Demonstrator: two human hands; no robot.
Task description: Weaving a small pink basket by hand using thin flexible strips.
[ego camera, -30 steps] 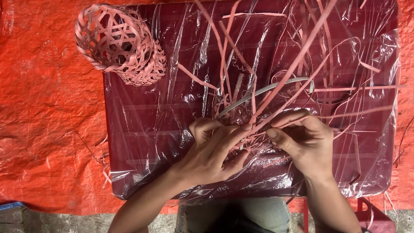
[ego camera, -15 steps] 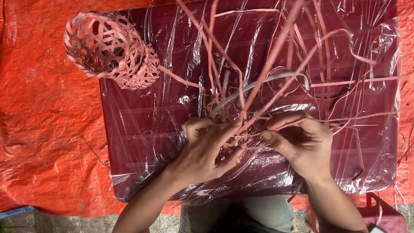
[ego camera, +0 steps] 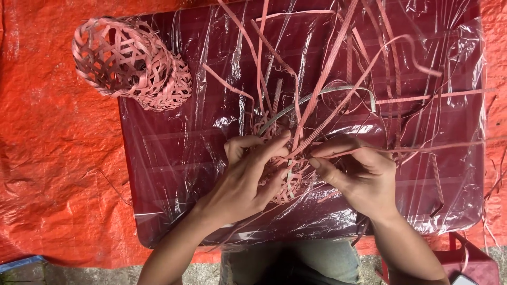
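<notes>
1. Head view, working surface: a dark red table (ego camera: 158, 174) wrapped in clear plastic sheet (ego camera: 454, 63) sits on an orange tarp (ego camera: 47, 158). The film probably keeps the tabletop clean and lets the strips slide.

2. Head view, centre: a small woven base (ego camera: 282, 182) of pink strips lies flat on the table between the two hands, just below the middle of the frame. Flat placement likely keeps the crossings from shifting.

3. Left hand (ego camera: 248, 177): fingers spread and partly curled, palm down on the woven base, index tip reaching toward 1 o'clock. It looks to be pinning the weave rather than gripping any single strip.

4. Right hand (ego camera: 359, 169): thumb and index closed in a pinch on one pink strip (ego camera: 401, 152) that trails off toward 3 o'clock; the other fingers are curled loosely under. The pinch sits right at the edge of the weave, touching the left fingertips' area.

5. Loose strips (ego camera: 327, 68) fan from the base toward 12 and 2 o'clock, one pale grey strip (ego camera: 338, 91) arching among them.

6. At 10 o'clock, a finished pink basket (ego camera: 129, 63) lies tipped on its side at the table corner, well apart from the hands.
</notes>
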